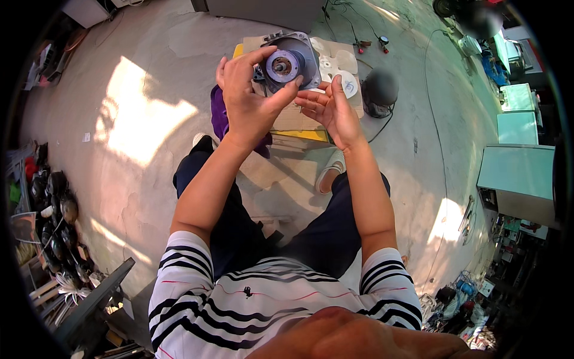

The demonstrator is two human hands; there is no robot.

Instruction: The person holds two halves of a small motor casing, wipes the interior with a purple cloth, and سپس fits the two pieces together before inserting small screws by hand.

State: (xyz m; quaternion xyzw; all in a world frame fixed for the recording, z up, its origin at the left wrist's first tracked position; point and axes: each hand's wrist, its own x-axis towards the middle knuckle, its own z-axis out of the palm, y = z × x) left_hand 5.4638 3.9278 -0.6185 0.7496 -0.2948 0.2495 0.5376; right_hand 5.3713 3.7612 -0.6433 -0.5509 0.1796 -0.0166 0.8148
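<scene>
My left hand (248,99) grips a round grey metal part (282,66) by its rim, thumb and fingers on opposite sides. A brownish recess with a small hub shows in the middle of this part. Behind it is a square-cornered grey metal housing (309,60); I cannot tell whether the two are joined. My right hand (341,119) is open beside the housing's lower right corner, palm up and fingers apart, holding nothing. A white lobed plastic piece (341,61) lies to the right, with a handwritten mark on its round end. Cardboard (293,119) lies beneath these things.
The cardboard rests on a yellow-edged support (308,135). Purple cloth (219,113) hangs at its left. A dark round object (381,90) with a cord stands right. Gauges (383,40) and cables lie farther back. Teal cabinets (517,173) line the right; clutter (57,203) fills the left.
</scene>
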